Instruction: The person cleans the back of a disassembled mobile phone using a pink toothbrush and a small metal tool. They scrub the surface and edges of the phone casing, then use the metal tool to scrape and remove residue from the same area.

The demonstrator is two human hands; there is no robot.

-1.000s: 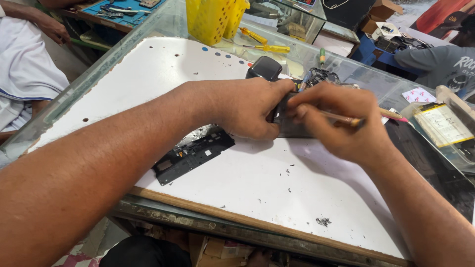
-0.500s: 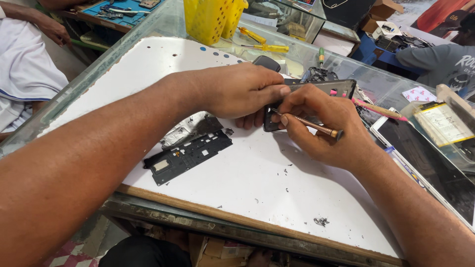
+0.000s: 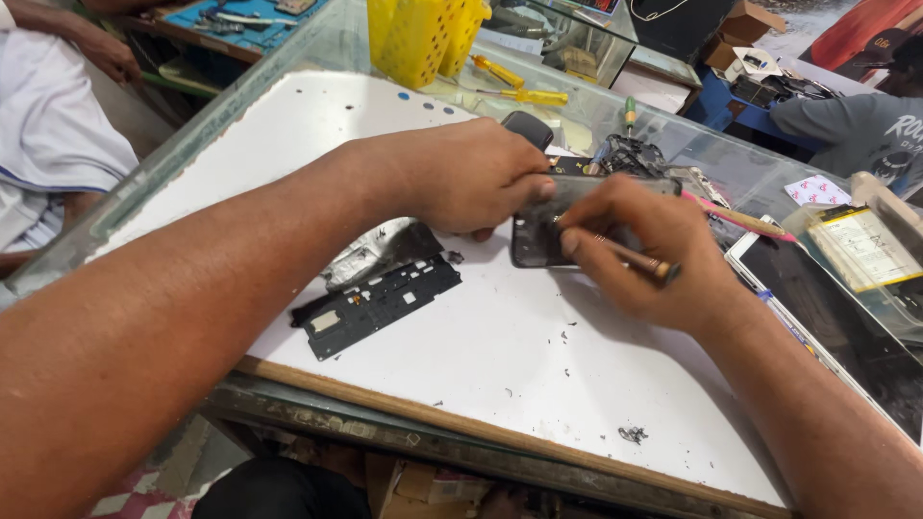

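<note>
A person leans over a white work board point(image 3: 288, 125) on a glass counter, both bare hands meeting on a dark, flat, opened phone body point(image 3: 538, 235) that lies on the board just right of centre.

The left hand point(image 3: 471, 173) comes in from the left with the forearm low across the board, its fingers curled over the phone body's upper edge and thumb pressed to its side, pinning it down. The right hand point(image 3: 644, 245) is closed around a thin metal-tipped tool with a wooden-coloured shaft point(image 3: 630, 258), gripped like a pen, the tip down on the phone's surface.

The tip could skid if the pinning grip loosens, scratching or gouging the inside of the phone. The black plastic inner frame with small cut-outs point(image 3: 380, 303) lies loose near the left forearm, and a sweep of that arm could knock it off the board's front edge.
</note>
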